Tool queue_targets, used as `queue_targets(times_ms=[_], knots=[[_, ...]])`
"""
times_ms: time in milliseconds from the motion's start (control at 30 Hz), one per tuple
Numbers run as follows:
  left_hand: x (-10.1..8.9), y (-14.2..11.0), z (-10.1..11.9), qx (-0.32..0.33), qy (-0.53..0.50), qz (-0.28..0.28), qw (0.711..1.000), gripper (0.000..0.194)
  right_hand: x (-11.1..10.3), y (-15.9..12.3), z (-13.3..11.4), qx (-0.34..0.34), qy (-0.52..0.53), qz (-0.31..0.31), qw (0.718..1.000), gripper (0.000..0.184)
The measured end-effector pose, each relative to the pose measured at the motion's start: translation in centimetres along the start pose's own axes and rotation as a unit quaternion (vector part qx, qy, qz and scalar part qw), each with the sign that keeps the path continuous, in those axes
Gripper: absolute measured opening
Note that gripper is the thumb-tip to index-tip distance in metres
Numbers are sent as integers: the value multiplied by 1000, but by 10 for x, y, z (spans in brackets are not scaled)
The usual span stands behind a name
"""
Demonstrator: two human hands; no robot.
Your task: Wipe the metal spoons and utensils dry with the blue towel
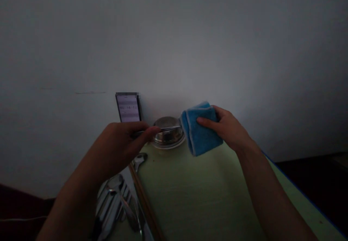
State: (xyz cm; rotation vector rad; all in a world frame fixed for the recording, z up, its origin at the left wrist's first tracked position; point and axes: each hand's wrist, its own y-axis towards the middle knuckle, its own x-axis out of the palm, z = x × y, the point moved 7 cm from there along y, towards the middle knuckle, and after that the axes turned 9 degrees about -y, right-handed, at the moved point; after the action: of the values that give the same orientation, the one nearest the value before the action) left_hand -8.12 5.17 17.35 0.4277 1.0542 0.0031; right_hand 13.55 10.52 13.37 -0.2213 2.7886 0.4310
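My left hand (pixel 122 145) is closed on one end of a thin metal utensil (pixel 170 128). The utensil points right, and its far end reaches the edge of a folded blue cloth (pixel 203 132). Whether that end goes inside the fold, and what kind of utensil it is, I cannot make out. Pinched between thumb and fingers, the cloth with its pale border is in my right hand (pixel 227 127). Both hands are raised above the table. Just behind the utensil stands an upturned metal bowl (pixel 168 136) on plates.
A phone (pixel 129 108) leans against the wall behind my left hand. Several spoons and other cutlery (pixel 116 197) lie at the lower left, beside long wooden chopsticks (pixel 145 201). A spoon head (pixel 140 157) shows farther back. The green table (pixel 195 194) has a blue right edge.
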Motion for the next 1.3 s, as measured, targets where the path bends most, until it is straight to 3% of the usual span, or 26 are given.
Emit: queue_targets(times_ms=[133, 367, 567, 733, 867, 1000, 1133, 1300], knots=[[-2, 1, -3, -20, -3, 16, 1000, 46, 2, 4, 2, 3, 93, 29, 995, 30], [-3, -2, 1, -37, -7, -10, 999, 44, 18, 0, 3, 31, 242, -77, 967, 23], [-3, -3, -1, -40, -20, -13, 999, 44, 20, -3, 7, 79, 255, -77, 961, 24], [-3, -3, -1, -34, -7, -19, 999, 44, 28, -6, 5, 95, 262, -115, 953, 27], [-3, -2, 1, -26, -7, -19, 999, 45, 25, -4, 8, 87, 210, -107, 968, 29], [-3, -1, 2, -24, 1, -21, 999, 47, 14, -2, 7, 57, 71, -62, 994, 31], [-2, 0, 5, -15, 8, -37, 999, 46, 7, -1, -1, 27, -53, -36, 998, 36], [-2, 0, 3, -4, -32, -32, 999, 42, 9, -3, 0, 27, -56, -71, 996, 34]])
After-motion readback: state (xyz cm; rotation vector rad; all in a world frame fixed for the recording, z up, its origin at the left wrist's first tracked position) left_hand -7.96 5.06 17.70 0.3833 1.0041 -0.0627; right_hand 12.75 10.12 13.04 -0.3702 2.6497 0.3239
